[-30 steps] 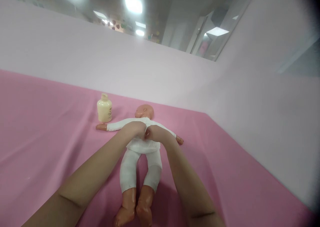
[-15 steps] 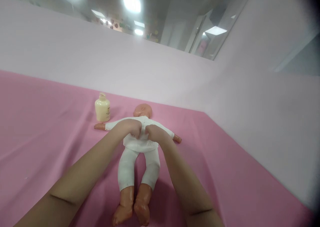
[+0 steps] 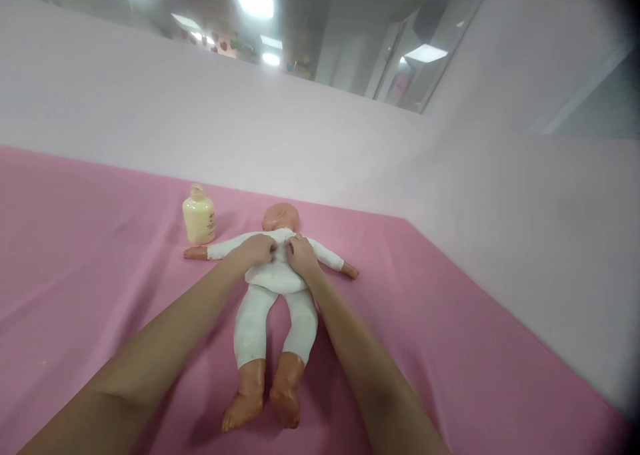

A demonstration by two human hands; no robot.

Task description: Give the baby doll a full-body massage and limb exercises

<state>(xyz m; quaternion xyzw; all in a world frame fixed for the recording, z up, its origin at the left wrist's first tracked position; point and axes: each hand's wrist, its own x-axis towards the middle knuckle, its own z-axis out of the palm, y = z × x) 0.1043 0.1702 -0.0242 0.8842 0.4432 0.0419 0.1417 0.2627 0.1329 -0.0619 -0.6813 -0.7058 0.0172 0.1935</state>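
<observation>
Head view, looking forward and down. A baby doll (image 3: 273,288) lies on its back on a pink cloth (image 3: 450,348), head toward 12 o'clock and bare feet toward 6 o'clock, both arms spread out to 9 and 3 o'clock. It wears a white long-sleeved top (image 3: 280,275) and white leggings (image 3: 253,335).

The person's 2 bare forearms reach in from 7 and 5 o'clock and meet over the doll's chest. The left hand (image 3: 256,249) rests on the chest at the doll's 9 o'clock side, fingers curled down and pinching the fabric of the top. The right hand (image 3: 300,253) lies just beside it at the 3 o'clock side, fingers likewise curled onto the fabric; the 2 hands nearly touch at the midline.

A cream-coloured bottle (image 3: 199,216) stands upright on the cloth at 10 o'clock from the doll's head, just beyond the doll's outstretched hand. Its cap appears closed; its contents cannot be seen. A pale pink partition (image 3: 150,108) rises behind the cloth.
</observation>
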